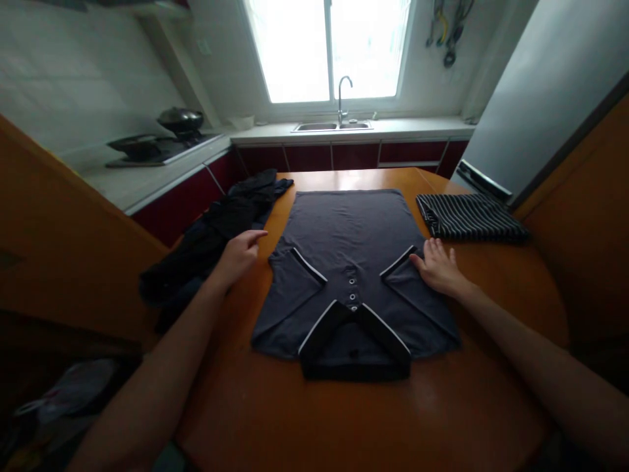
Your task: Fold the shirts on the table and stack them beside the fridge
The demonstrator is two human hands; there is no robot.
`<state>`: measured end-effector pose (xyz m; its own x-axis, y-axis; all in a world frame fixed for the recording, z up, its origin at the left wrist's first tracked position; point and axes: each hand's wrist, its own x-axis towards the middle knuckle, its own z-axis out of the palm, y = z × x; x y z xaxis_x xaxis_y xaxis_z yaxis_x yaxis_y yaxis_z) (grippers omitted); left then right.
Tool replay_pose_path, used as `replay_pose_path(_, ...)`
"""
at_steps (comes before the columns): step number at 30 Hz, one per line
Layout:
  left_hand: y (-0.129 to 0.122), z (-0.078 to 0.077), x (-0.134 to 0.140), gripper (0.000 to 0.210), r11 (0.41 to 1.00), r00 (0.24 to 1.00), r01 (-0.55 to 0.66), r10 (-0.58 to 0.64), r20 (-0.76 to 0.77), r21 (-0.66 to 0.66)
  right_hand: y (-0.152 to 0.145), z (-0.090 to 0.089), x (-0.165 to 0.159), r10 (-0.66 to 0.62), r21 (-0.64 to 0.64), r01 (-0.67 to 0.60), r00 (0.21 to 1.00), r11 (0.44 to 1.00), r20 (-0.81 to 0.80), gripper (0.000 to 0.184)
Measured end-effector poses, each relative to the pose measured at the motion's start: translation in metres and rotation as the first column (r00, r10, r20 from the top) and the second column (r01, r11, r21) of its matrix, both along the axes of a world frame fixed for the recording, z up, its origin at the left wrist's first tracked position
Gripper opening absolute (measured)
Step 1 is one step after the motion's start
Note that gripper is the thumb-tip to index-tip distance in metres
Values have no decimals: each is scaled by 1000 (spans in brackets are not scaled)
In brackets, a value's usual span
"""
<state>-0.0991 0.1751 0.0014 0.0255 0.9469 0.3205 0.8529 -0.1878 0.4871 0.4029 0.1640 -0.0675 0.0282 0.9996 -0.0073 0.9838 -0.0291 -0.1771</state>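
Note:
A dark grey polo shirt [351, 226] lies front side up on the wooden table, its black, white-edged collar toward me. Both short sleeves are folded inward over the body, and several buttons run down the placket. My left hand [240, 255] is just left of the shirt, apart from it, with the index finger stretched out and nothing held. On the shirt's right edge, beside the folded sleeve, my right hand [439, 267] rests with its fingers spread.
A folded black-and-white striped garment [472, 216] lies at the table's right. Dark clothes [236, 210] are heaped along the left edge. Beyond the wooden table [344, 426] are a sink [317, 126], a stove with pans [181, 121] and a fridge [540, 85].

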Motion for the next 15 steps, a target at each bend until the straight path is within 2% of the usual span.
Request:
replay_pose_path(4,3,-11,4,39,993,992,60,-70,-104,-101,5,5,10,4,165,14,994,986,-111,77)
replay_pose_path(8,8,-22,0,34,977,971,66,-110,-214,-205,13,7,22,30,326,54,969,944,-245,70)
replay_pose_path(12,18,-35,-9,34,980,958,47,-100,-268,-195,20,10,31,52,421,113,931,900,-361,60)
replay_pose_path(15,24,-42,-13,37,989,948,51,-92,-304,-140,22,17,37,16,429,181,909,885,-416,49)
